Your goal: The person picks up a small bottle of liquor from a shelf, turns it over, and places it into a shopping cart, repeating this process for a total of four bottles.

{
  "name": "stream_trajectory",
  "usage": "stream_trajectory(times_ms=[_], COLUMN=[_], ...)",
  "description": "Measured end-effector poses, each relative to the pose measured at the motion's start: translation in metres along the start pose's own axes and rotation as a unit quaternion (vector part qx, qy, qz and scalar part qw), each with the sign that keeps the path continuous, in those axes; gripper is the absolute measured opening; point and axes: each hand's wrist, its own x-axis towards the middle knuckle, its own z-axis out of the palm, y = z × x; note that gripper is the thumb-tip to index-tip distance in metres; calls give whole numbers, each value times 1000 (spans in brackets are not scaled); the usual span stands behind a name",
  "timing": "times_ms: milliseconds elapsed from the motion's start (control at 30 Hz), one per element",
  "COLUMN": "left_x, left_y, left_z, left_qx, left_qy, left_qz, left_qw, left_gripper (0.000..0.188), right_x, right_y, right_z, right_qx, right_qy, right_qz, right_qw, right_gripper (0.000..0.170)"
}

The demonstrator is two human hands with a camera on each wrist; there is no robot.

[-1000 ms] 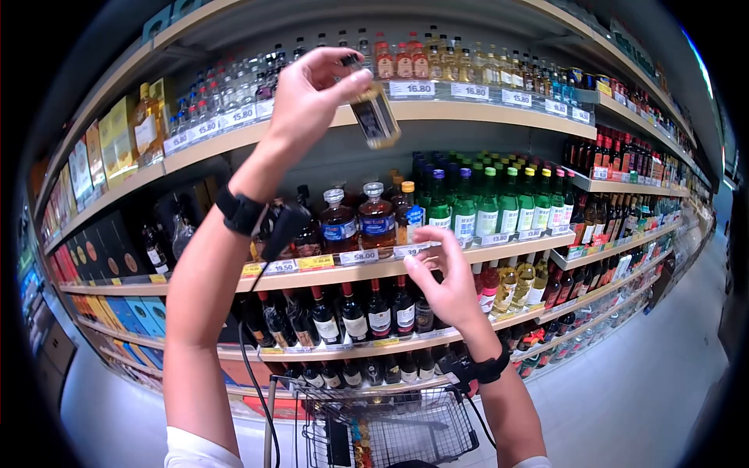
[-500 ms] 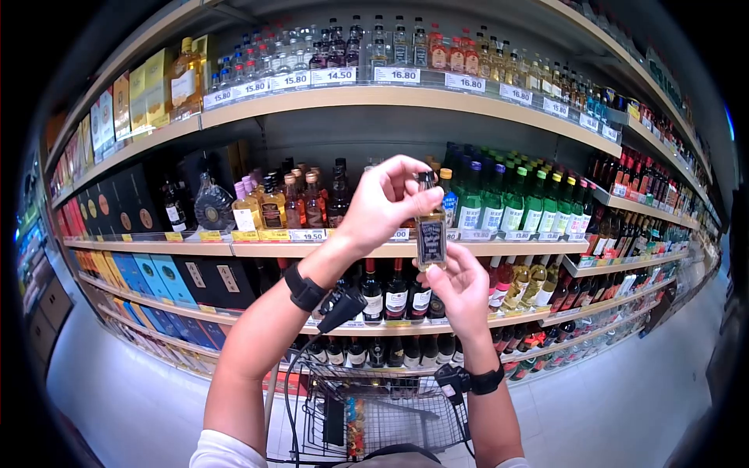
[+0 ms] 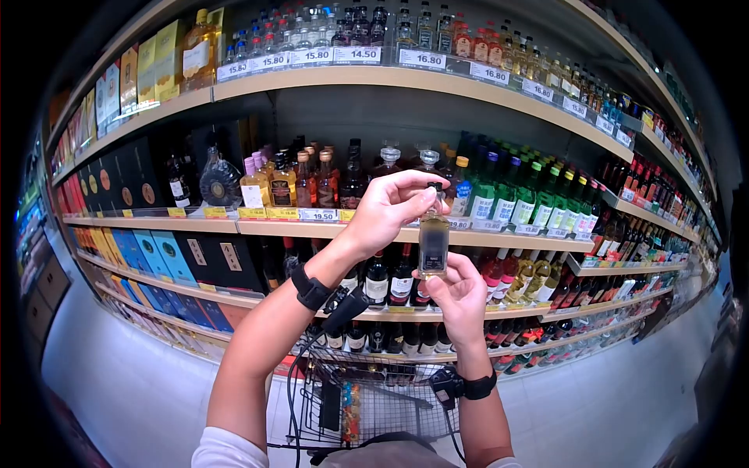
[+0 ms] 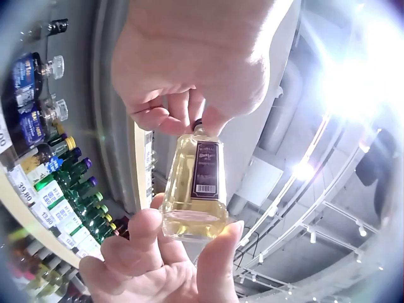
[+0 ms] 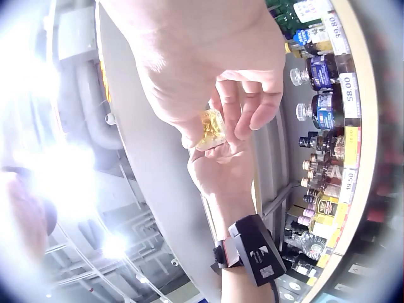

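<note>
A small clear liquor bottle (image 3: 434, 243) with pale golden liquid and a black cap is upright between both hands in the head view. My left hand (image 3: 390, 210) pinches it by the cap and neck from above. Below, my right hand (image 3: 459, 300) holds the base between thumb and fingers. The left wrist view shows the bottle (image 4: 197, 186) close up, a dark label with a barcode facing that camera. In the right wrist view only the bottle's base (image 5: 211, 130) shows, beside the right thumb; the rest is hidden by the hands.
Shelves of bottles stand ahead, with miniature bottles (image 3: 425, 33) on the upper shelf behind price tags. Green bottles (image 3: 503, 199) and a shelf edge (image 3: 312, 227) lie just behind the hands. A wire shopping cart (image 3: 390, 402) is below, holding a few items.
My left hand has brought the bottle down from near the upper shelf, and my right hand has come up to take its base. Since half a second ago the bottle has turned, showing a different side.
</note>
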Motion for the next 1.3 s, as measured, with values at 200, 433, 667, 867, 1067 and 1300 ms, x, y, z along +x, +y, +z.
stream_trajectory(times_ms=[200,433,667,867,1067,1300], left_x=[-3,-8,-31,-50,-94,-191], left_y=[-1,-2,-18,-35,-53,-82], left_z=[-2,-5,-20,-34,-60,-55], left_qx=[-3,-11,-170,-237,-136,-54], left_qy=[3,-3,-15,6,47,179], left_qz=[15,7,-78,-91,-123,-188], left_qw=[1000,1000,982,967,982,964], left_gripper=[29,30,45,54,53,39], right_x=[3,0,-4,-7,-24,-74], right_y=[2,9,20,30,59,112], right_z=[-4,-1,13,21,10,8], right_qx=[-3,0,-168,-205,-27,63], right_qy=[-44,-14,80,69,19,-86], right_qz=[72,46,-101,-158,89,278], right_qw=[996,999,977,963,995,955], right_gripper=[41,39,46,48,43,44])
